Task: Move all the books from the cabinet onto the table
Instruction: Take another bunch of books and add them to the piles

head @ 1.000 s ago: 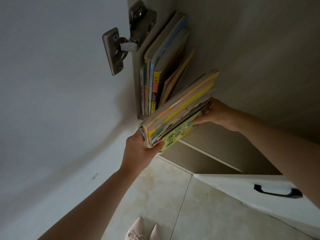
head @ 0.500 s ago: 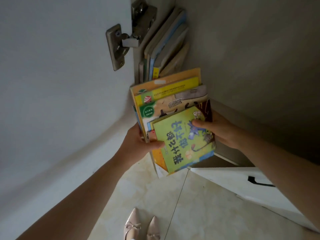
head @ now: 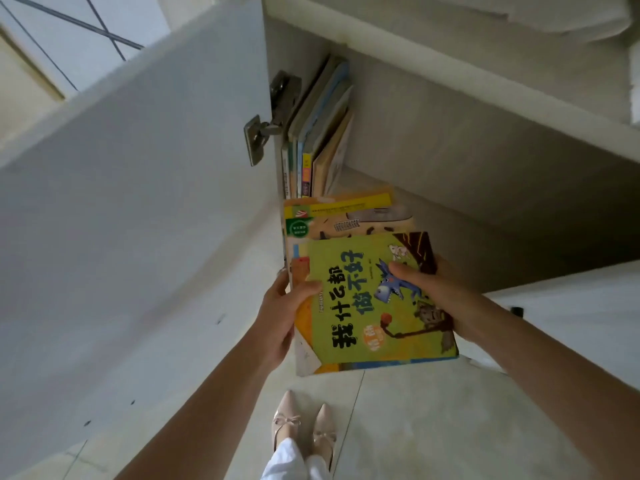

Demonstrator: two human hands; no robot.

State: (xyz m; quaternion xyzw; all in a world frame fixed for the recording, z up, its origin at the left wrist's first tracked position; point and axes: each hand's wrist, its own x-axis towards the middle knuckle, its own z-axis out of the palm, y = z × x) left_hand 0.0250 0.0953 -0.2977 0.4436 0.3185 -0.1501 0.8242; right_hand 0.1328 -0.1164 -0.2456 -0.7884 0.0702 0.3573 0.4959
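A stack of picture books (head: 349, 292) lies flat between my hands, in front of the open cabinet (head: 450, 140) and above the floor. The top book has a green cover with a blue donkey. My left hand (head: 280, 317) grips the stack's left edge, thumb on top. My right hand (head: 440, 292) holds the right edge, thumb pressed on the green cover. Several more books (head: 315, 140) stand upright at the left end of the cabinet shelf, leaning against its side wall.
The white cabinet door (head: 138, 202) stands open on my left, its metal hinge (head: 259, 133) beside the standing books. A second white door with a black handle (head: 516, 310) is at the right. Tiled floor and my shoes (head: 301, 427) lie below.
Both hands drew the stack out of the cabinet and turned it from on-edge to cover-up. It now hangs lower and closer to me. The view has pulled back.
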